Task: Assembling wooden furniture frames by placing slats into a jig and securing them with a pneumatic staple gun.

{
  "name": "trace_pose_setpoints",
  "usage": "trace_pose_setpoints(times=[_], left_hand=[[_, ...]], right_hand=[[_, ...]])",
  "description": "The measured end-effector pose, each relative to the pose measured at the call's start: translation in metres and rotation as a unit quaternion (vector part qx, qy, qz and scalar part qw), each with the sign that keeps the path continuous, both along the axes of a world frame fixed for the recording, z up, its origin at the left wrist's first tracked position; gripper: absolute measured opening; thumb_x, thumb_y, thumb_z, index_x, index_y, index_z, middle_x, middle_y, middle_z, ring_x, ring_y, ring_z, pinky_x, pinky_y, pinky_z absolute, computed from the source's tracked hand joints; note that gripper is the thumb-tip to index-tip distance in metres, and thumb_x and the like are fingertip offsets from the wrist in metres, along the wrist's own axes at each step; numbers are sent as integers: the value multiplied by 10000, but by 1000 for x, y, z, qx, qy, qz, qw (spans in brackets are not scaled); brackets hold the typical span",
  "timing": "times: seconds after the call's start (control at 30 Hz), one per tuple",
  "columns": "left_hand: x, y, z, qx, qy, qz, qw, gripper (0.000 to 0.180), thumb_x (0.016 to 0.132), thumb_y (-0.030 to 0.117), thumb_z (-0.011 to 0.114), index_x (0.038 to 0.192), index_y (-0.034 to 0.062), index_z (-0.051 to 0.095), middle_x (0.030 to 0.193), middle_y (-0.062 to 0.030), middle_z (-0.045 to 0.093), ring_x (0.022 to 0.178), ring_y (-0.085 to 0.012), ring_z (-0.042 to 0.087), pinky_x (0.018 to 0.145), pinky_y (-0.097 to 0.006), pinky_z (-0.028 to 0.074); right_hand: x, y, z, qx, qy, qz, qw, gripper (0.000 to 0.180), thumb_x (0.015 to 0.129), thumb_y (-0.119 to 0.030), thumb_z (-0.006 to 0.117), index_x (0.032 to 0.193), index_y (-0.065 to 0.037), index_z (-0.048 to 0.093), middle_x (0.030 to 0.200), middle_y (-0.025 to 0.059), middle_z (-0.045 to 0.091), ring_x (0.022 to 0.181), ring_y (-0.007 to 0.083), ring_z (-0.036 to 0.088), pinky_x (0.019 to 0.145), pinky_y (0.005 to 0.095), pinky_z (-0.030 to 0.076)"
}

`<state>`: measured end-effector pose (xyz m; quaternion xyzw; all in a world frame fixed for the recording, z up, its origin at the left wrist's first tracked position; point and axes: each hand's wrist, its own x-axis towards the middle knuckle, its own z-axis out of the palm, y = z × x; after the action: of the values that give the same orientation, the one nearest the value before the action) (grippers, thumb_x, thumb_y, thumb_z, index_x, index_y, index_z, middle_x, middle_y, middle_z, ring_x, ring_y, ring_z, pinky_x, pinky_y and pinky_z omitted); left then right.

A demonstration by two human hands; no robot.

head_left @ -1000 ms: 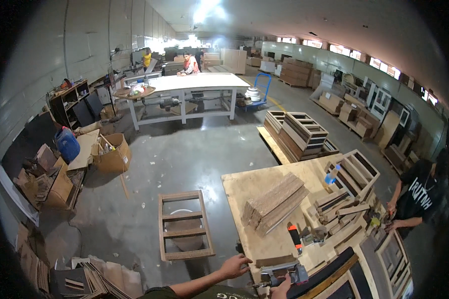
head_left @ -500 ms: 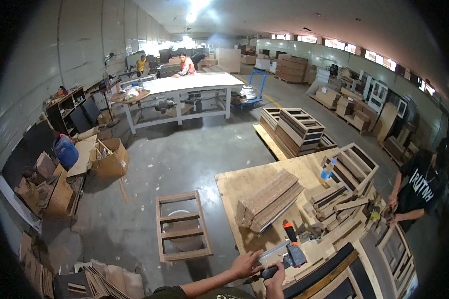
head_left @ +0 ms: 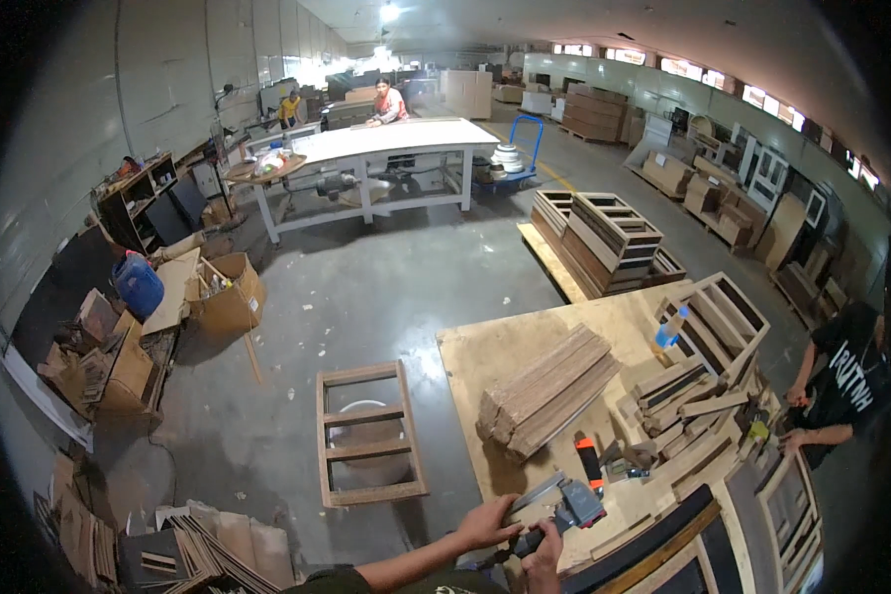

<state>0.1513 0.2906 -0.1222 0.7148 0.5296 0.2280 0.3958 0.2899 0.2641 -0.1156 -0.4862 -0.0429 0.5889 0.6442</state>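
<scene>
Near the lower edge I hold a nail gun (head_left: 581, 503) with a grey and dark head, over the near side of the plywood-topped table (head_left: 470, 351). My right hand (head_left: 542, 556) is wrapped round its dark handle. My left hand (head_left: 489, 523) is closed at the end of its long, straight magazine; the fingertips are partly hidden. Just beyond the gun lies an orange-and-black tool (head_left: 589, 463) whose kind I cannot make out. Farther back on the tabletop is a stack of brown wood strips (head_left: 549, 391).
Left of the table, a wooden frame (head_left: 371, 451) rests over a round bucket (head_left: 366, 408). Loose wood pieces (head_left: 678, 391) and a blue-labelled bottle (head_left: 671, 329) occupy the table's right. A co-worker (head_left: 846, 381) stands at far right. Cartons (head_left: 230, 297) line the left.
The whole view has shifted slightly, so the table and frame sit a little farther right. Both hands keep their hold on the nail gun. The co-worker's hands at right have moved slightly.
</scene>
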Motion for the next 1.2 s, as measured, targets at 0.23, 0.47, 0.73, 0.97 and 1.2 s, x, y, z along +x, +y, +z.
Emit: trace_pose_setpoints(times=[0.23,0.47,0.73,0.97,1.2], left_hand=[[-14,38,30,14,-16,2,1000,619,821,421,627,1278,50,438,1135,-193,567,1037,-358,562,840,-423,461],[-18,51,39,140,-62,-4,988,520,833,349,592,1243,58,461,1046,-198,588,914,-379,581,742,-455,467],[-6,73,13,201,-66,7,977,346,818,264,561,1095,60,524,961,-196,570,883,-404,556,745,-481,452],[-1,80,31,186,-86,-26,978,201,847,217,572,931,41,524,786,-208,565,725,-422,553,610,-497,417],[10,69,8,118,-40,-56,991,270,833,293,581,925,54,495,770,-206,559,725,-437,550,607,-518,406]], right_hand=[[-18,30,2,-35,-29,-29,999,35,774,-76,554,803,-71,534,686,35,519,642,168,535,604,287,442],[-24,44,-1,36,-72,-109,991,101,751,-73,564,839,-79,515,686,24,502,616,159,519,594,289,440],[-44,48,38,105,-51,-131,985,287,745,-59,561,1030,-21,551,876,65,613,761,194,626,682,333,534],[-35,49,47,60,-139,-124,981,330,757,-74,621,1065,-27,513,894,16,540,793,113,503,701,271,421],[2,38,56,41,-88,-237,967,83,714,-39,624,759,-82,570,670,9,556,624,116,528,571,252,420]])
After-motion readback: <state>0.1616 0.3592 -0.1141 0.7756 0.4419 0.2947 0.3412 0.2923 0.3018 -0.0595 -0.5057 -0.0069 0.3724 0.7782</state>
